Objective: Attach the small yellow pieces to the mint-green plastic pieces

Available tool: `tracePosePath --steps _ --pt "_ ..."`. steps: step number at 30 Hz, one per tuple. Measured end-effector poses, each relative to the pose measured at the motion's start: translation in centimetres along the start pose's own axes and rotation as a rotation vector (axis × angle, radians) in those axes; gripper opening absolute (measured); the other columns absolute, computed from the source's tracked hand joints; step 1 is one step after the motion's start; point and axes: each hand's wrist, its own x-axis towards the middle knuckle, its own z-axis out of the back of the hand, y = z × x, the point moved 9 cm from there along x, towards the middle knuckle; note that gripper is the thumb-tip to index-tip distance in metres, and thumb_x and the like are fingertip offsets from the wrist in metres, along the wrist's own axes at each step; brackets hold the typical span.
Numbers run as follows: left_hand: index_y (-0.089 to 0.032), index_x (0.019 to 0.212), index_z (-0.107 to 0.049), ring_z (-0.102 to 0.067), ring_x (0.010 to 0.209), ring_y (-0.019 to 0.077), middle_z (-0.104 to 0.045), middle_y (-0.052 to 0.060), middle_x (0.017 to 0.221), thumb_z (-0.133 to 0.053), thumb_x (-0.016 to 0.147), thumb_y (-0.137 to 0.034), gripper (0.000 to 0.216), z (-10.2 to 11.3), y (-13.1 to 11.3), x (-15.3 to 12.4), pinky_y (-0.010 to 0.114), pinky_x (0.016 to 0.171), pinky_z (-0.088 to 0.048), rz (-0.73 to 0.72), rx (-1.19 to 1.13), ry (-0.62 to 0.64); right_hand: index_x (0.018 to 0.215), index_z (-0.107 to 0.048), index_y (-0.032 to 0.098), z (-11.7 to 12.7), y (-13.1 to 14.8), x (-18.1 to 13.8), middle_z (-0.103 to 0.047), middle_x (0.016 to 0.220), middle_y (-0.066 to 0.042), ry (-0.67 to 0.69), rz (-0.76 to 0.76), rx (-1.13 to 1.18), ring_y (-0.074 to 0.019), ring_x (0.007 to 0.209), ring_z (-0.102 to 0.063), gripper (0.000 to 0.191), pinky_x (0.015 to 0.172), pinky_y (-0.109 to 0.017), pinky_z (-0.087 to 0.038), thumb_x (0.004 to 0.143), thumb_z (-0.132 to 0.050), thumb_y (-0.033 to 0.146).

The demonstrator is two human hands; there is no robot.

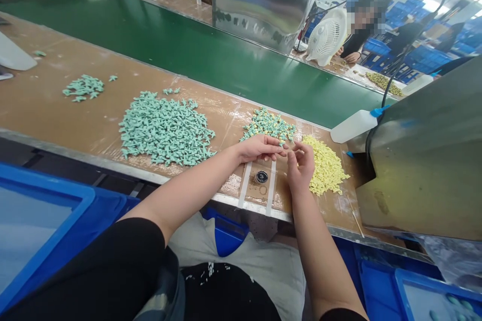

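Evidently holding left hand [259,148] and right hand [302,164] close together; cannot tell whether pinching anything. Teal-and-yellow pieces [268,124] just beyond, yellow pieces [327,166] beside right hand, small dark pot [261,176] between 2 white strips [270,188], presumably for short reaches.

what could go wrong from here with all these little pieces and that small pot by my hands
The small pot stands just below the left hand and right hand, so a dropping wrist might knock it over. The right hand is close beside the yellow pile and could scatter some pieces. The thin stick lies near the front edge of the table and might get nudged off.
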Motion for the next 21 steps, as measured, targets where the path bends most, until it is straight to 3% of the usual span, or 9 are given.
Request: tracePosePath --steps 9,11,14,17,21 --pt "-0.015 0.119 -0.078 -0.054 0.059 0.0044 -0.078 0.011 0.100 -0.080 0.087 -0.037 0.039 -0.3 -0.7 -0.1 0.021 0.055 -0.040 -0.109 0.156 0.021 0.119 -0.058 0.023 2.7 -1.3 -0.5 -0.057 0.097 -0.002 -0.328 -0.105 0.025 -0.0103 0.061 -0.050 0.028 0.055 -0.026 -0.042 0.102 -0.055 0.045" --pt "-0.015 0.118 -0.078 -0.054 0.061 0.0062 -0.078 0.008 0.097 -0.075 0.090 -0.038 0.036 -0.1 -1.1 -0.1 0.023 0.059 -0.042 -0.171 0.331 -0.014 0.125 -0.057 0.023 3.9 -0.7 -0.6 -0.057 0.100 -0.005 -0.432 -0.048 -0.042 -0.0133 0.067 -0.055 0.030 0.059 -0.028 -0.046 0.103 -0.054 0.044" --pt "-0.019 0.107 -0.081 -0.063 0.075 0.0115 -0.076 0.005 0.098 -0.074 0.090 -0.034 0.023 0.0 -2.0 -0.3 0.025 0.070 -0.045 -0.306 0.799 -0.104 0.134 -0.054 0.023 5.9 0.5 -0.9 -0.057 0.106 -0.009 -0.589 0.067 -0.192 -0.0203 0.085 -0.061 0.036 0.073 -0.035 -0.052 0.103 -0.053 0.042" --pt "-0.026 0.097 -0.083 -0.068 0.090 0.0163 -0.073 0.003 0.105 -0.077 0.088 -0.031 0.013 -0.8 -2.0 -0.5 0.026 0.073 -0.043 -0.369 1.278 -0.137 0.125 -0.062 0.022 6.8 0.7 -0.5 -0.060 0.103 -0.009 -0.506 0.098 -0.341 -0.0233 0.089 -0.059 0.031 0.081 -0.041 -0.051 0.101 -0.055 0.040" --pt "-0.027 0.097 -0.083 -0.068 0.092 0.0185 -0.071 0.004 0.105 -0.070 0.094 -0.033 0.015 -0.9 -1.8 -0.5 0.029 0.069 -0.040 -0.331 1.519 -0.184 0.104 -0.073 0.021 5.9 -1.0 -0.8 -0.066 0.099 -0.009 -0.159 0.028 -0.567 -0.0264 0.094 -0.058 0.023 0.088 -0.044 -0.045 0.096 -0.061 0.038"
